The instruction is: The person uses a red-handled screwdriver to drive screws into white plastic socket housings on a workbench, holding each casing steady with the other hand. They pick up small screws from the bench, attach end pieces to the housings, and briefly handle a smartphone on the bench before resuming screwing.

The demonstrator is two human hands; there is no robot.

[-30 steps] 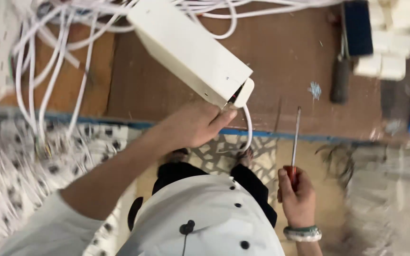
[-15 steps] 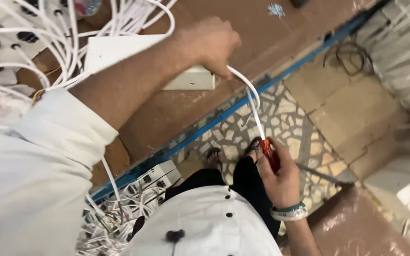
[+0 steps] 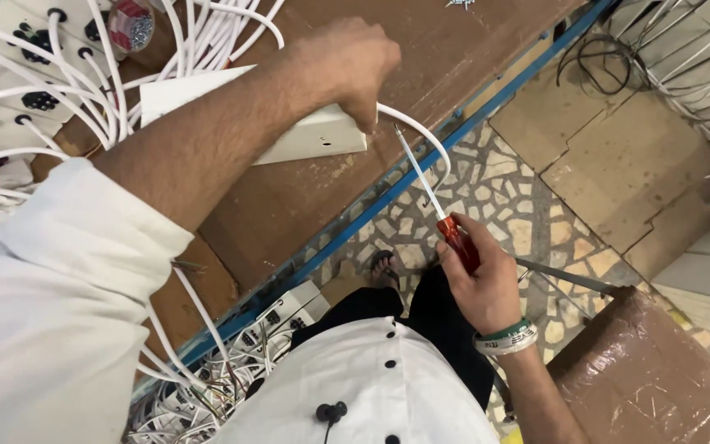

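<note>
Left hand (image 3: 353, 67) pressing down on white box (image 3: 306, 140) on wooden bench (image 3: 454, 57), white cable (image 3: 421, 136) curving out just beside it; right hand (image 3: 482, 284) gripping red-handled screwdriver (image 3: 433, 201), tip pointed toward box

The white box (image 3: 306, 136) under the left hand (image 3: 351, 62) looks like smooth, matt plastic; its white cable (image 3: 421, 131) has a slight sheen; the screwdriver (image 3: 437, 205) in the right hand (image 3: 482, 284) has a bright metal shaft and a glossy red handle, probably plastic; the workbench (image 3: 454, 49) is brown wood, worn and dull; the floor (image 3: 519, 197) is stone-chip tile, smooth.
</note>
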